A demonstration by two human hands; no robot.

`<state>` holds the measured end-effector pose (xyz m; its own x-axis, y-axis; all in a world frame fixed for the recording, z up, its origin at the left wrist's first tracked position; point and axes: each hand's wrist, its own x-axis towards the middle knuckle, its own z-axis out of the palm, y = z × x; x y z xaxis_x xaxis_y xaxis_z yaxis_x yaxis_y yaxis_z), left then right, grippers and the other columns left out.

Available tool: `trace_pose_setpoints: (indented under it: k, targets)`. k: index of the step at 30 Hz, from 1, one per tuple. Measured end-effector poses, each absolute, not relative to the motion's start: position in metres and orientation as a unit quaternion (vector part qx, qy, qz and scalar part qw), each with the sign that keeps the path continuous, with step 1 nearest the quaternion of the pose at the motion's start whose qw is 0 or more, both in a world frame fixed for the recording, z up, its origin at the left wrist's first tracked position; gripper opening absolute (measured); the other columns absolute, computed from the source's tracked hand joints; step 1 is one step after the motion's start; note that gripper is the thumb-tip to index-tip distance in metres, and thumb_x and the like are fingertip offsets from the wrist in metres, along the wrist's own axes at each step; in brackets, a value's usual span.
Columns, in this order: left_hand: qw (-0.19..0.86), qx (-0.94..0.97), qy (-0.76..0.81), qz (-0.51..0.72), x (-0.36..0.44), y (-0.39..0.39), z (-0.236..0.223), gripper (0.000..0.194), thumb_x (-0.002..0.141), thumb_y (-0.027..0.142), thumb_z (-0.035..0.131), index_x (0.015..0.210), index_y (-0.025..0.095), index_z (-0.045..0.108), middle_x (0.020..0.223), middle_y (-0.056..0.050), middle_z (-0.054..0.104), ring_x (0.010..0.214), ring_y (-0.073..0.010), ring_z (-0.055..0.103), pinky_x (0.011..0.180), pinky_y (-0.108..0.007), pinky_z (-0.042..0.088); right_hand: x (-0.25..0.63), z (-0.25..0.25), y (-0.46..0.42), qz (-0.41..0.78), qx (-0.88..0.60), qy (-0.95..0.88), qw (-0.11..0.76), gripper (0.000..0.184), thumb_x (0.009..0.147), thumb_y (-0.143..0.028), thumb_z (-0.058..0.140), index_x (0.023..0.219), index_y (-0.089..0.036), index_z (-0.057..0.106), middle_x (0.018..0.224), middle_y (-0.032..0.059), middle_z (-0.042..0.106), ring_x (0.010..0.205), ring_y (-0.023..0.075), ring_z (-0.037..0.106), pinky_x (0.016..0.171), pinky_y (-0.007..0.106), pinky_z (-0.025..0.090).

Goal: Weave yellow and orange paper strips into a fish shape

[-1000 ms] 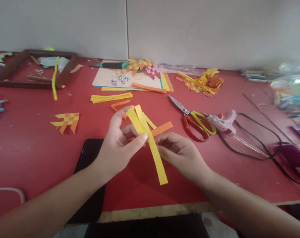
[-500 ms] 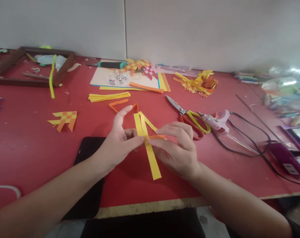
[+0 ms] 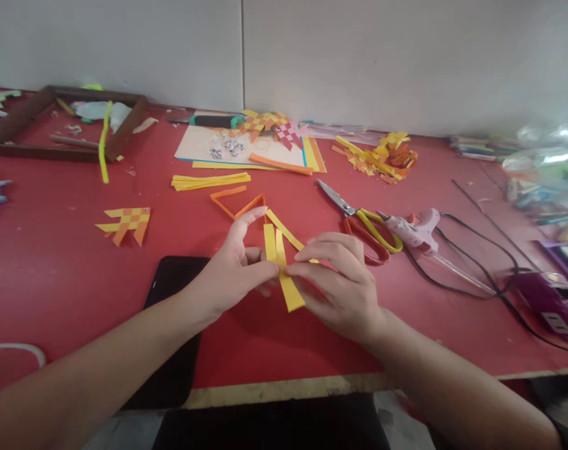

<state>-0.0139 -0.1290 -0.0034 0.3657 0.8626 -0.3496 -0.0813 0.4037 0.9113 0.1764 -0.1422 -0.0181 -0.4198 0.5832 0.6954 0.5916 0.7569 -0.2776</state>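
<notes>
Yellow paper strips (image 3: 290, 294) cross between my two hands, over the red table's front middle. My left hand (image 3: 239, 269) pinches them from the left, thumb on top and forefinger stretched up along a folded orange paper strip (image 3: 251, 205). From the right, my right hand (image 3: 343, 284) pinches the same crossing, with a folded yellow end running to its fingers. The crossing itself is mostly covered by my fingertips. To the left lies a woven yellow-and-orange paper fish (image 3: 132, 220).
Scissors (image 3: 354, 215) and a pink glue gun (image 3: 413, 231) with its cord lie right. A black phone-like slab (image 3: 171, 325) is under my left forearm. Behind are yellow strips (image 3: 211, 181), paper sheets (image 3: 194, 147), paper scraps (image 3: 391, 159) and a wooden frame (image 3: 124, 128).
The lower yellow end between my hands now shows shorter, and the upper ends sit lower. The orange piece by my right fingers is no longer visible. The view has shifted slightly.
</notes>
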Motion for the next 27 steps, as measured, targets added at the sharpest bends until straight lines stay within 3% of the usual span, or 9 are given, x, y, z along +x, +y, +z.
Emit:
trace_pose_setpoints:
  k: [3,7,10,13,18,27]
  targets:
    - [0.680,0.460,0.460,0.337,-0.016,-0.130,-0.005,0.063,0.086,0.024,0.061,0.142,0.031,0.033,0.056,0.009,0.052,0.052,-0.0100,0.048,0.050,-0.020,0.039,0.173,-0.016,-0.144,0.088,-0.383,-0.812,0.431,0.015,0.078,-0.008,0.065,0.084,-0.022,0.065,0.086,0.0035,0.064,0.090,0.0209,0.060,0.082,0.040,0.048]
    - [0.596,0.529,0.466,0.385,-0.021,-0.133,-0.004,0.020,0.093,0.037,0.052,0.105,0.024,0.061,0.055,0.008,0.038,0.048,-0.0075,0.032,0.047,-0.021,0.029,0.174,-0.014,-0.143,0.360,-0.450,-0.685,0.445,0.007,0.076,-0.014,0.066,0.076,-0.021,0.064,0.086,0.0021,0.059,0.080,0.0158,0.059,0.074,0.034,0.048]
    - [0.530,0.589,0.471,0.387,-0.023,-0.134,0.000,0.018,0.092,0.036,0.054,0.090,0.021,0.065,0.074,0.002,0.056,0.066,-0.0108,0.049,0.061,-0.024,0.042,0.178,-0.011,-0.141,0.549,-0.439,-0.552,0.449,0.006,0.076,-0.018,0.068,0.072,-0.019,0.063,0.078,-0.0007,0.057,0.070,0.0113,0.055,0.068,0.029,0.046]
    - [0.552,0.600,0.451,0.362,-0.022,-0.132,0.000,0.020,0.091,0.040,0.057,0.096,0.022,0.066,0.093,0.000,0.065,0.087,-0.0155,0.059,0.076,-0.027,0.047,0.180,-0.009,-0.139,0.654,-0.424,-0.457,0.428,0.008,0.070,-0.018,0.071,0.068,-0.018,0.063,0.068,-0.0030,0.055,0.060,0.0080,0.048,0.059,0.025,0.040]
    - [0.616,0.594,0.420,0.302,-0.018,-0.131,-0.003,0.021,0.089,0.041,0.061,0.087,0.021,0.067,0.083,0.001,0.068,0.076,-0.0127,0.060,0.068,-0.024,0.048,0.178,-0.005,-0.140,0.705,-0.446,-0.410,0.368,0.010,0.065,-0.017,0.068,0.061,-0.016,0.059,0.056,-0.0052,0.049,0.051,0.0059,0.036,0.051,0.024,0.028]
    - [0.593,0.627,0.437,0.255,-0.018,-0.133,-0.006,0.014,0.084,0.030,0.065,0.078,0.018,0.069,0.069,0.001,0.064,0.058,-0.0102,0.053,0.051,-0.021,0.040,0.174,-0.003,-0.141,0.701,-0.471,-0.417,0.337,0.019,0.065,-0.022,0.071,0.059,-0.017,0.054,0.053,-0.0062,0.046,0.048,0.0057,0.037,0.048,0.023,0.027]
